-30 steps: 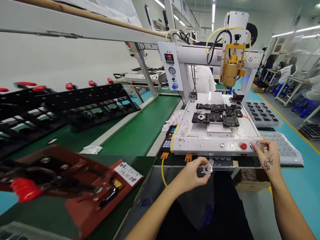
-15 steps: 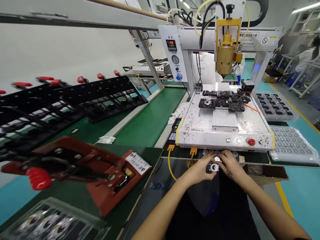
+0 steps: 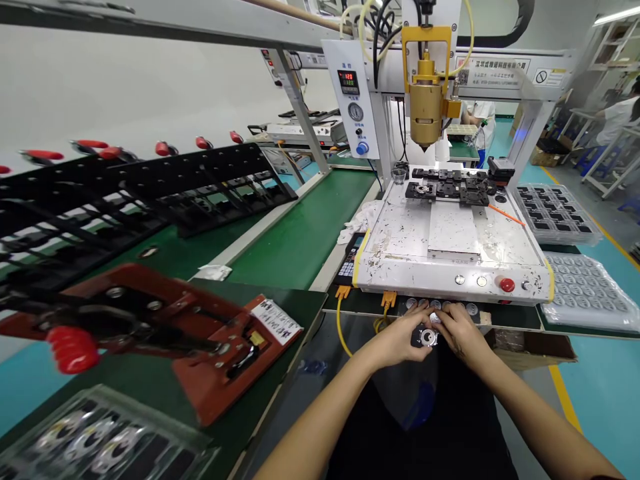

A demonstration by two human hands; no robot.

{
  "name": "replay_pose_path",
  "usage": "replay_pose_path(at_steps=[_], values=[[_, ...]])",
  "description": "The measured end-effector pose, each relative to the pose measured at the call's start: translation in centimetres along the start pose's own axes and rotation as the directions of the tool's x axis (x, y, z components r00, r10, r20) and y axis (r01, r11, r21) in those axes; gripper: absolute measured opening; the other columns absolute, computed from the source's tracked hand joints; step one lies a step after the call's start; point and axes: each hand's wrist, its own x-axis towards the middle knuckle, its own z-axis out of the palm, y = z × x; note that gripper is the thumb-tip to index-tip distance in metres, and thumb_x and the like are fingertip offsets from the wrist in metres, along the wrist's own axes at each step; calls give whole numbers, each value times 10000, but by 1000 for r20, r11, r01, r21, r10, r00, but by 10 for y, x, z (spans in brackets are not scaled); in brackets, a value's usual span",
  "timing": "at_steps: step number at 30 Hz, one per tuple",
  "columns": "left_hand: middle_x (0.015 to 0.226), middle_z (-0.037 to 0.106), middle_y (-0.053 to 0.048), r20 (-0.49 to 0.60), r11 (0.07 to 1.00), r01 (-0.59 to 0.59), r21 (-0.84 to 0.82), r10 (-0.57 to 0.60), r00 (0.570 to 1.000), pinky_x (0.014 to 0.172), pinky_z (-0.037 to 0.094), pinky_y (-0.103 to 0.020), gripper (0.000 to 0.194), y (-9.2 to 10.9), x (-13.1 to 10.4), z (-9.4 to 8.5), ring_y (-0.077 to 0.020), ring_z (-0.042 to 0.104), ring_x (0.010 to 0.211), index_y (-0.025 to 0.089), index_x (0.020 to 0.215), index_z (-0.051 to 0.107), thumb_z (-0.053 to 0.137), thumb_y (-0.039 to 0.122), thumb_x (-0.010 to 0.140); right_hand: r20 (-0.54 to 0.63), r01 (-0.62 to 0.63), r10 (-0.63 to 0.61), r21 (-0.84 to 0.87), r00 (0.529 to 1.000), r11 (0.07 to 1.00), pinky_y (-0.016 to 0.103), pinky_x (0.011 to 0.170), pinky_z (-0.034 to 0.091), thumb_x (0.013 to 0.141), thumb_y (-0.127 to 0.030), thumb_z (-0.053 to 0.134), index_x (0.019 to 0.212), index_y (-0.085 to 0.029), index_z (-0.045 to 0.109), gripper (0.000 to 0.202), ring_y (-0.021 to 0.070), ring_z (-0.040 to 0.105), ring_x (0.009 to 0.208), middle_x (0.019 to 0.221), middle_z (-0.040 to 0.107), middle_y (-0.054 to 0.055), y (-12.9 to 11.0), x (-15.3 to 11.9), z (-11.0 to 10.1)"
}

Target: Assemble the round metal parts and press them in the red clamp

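My left hand (image 3: 404, 339) is closed on a small black part with a silver ring (image 3: 427, 337), held in front of the machine's front edge. Right beside it, my right hand (image 3: 461, 332) pinches a small round whitish disc (image 3: 435, 319) at the part's upper edge. Whether disc and part touch, I cannot tell. Just beyond my fingers lies a strip of round discs (image 3: 436, 305) on the bench edge, partly covered by my hands.
Ahead stands a white bench machine (image 3: 400, 260) with a gold dispensing head (image 3: 425, 113) above a black fixture (image 3: 450, 188). A red toggle-clamp jig (image 3: 210, 347) and a clear tray of ring parts (image 3: 100, 440) lie left. Plastic trays (image 3: 560, 213) sit right.
The machine's gold head has moved left, and the black fixture has slid back on the machine bed. My right hand has tilted the disc slightly; both hands stay at nearly the same spot.
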Motion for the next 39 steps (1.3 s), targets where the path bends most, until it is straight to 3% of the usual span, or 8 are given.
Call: replay_pose_path(at_steps=[9,15,21,25,28,31,35,39], values=[[1631,573,-105,13,998,43,-48,-43,999,1334,273,-528,364,1,0,-3,-342,410,1601,247,1091,702,822,182,754,-2,65,-65,129,998,990,425,822,585,1091,-192,511,1098,-230,757,250,266,669,887,1003,755,117,1,-27,1],[1586,610,-132,-161,999,36,-21,-39,986,1313,316,-538,323,0,8,18,-343,476,1552,232,1087,664,798,202,794,-30,-140,149,203,988,969,399,880,597,1088,-265,554,1036,-241,689,147,262,719,989,1071,744,101,-11,-49,-37],[1440,686,-139,-317,994,-66,91,91,944,1286,347,-560,273,12,15,32,-356,543,1467,221,1019,652,776,142,788,5,-463,508,417,861,782,302,641,547,1078,-500,586,1098,-218,676,297,191,657,709,825,644,27,-33,-34,-75],[1100,762,-63,-341,990,-8,-143,-42,939,1014,574,-433,317,35,-10,30,-264,727,1070,225,1152,656,759,210,852,122,-545,610,608,783,578,303,593,514,958,-647,714,1110,-197,725,476,166,590,632,743,606,2,-55,-17,-86],[966,739,-19,-304,833,33,-553,-238,922,845,612,-332,377,53,-34,27,-192,736,885,216,1178,628,816,274,856,224,-567,605,680,764,465,298,553,500,874,-670,801,1024,-196,724,503,151,568,586,708,631,-2,-69,-4,-85],[1022,760,-42,-240,585,32,-810,-381,893,867,644,-349,507,67,-52,21,-203,775,906,198,1182,627,928,298,786,344,-595,554,714,758,370,293,541,492,832,-657,850,920,-203,679,493,137,550,531,632,634,-22,-79,8,-80],[1120,806,-108,-187,401,20,-916,-472,862,981,650,-408,582,80,-71,14,-273,798,1062,169,1202,675,998,282,731,417,-599,480,731,772,328,291,555,487,858,-648,834,902,-203,654,482,126,541,505,595,634,-34,-89,18,-72],[1171,823,-148,-181,320,-18,-947,-488,854,1062,627,-485,550,88,-87,10,-301,788,1125,148,1306,710,914,386,855,416,-584,440,719,796,377,292,582,481,928,-618,784,928,-204,649,435,133,563,532,613,636,-34,-93,19,-70]])
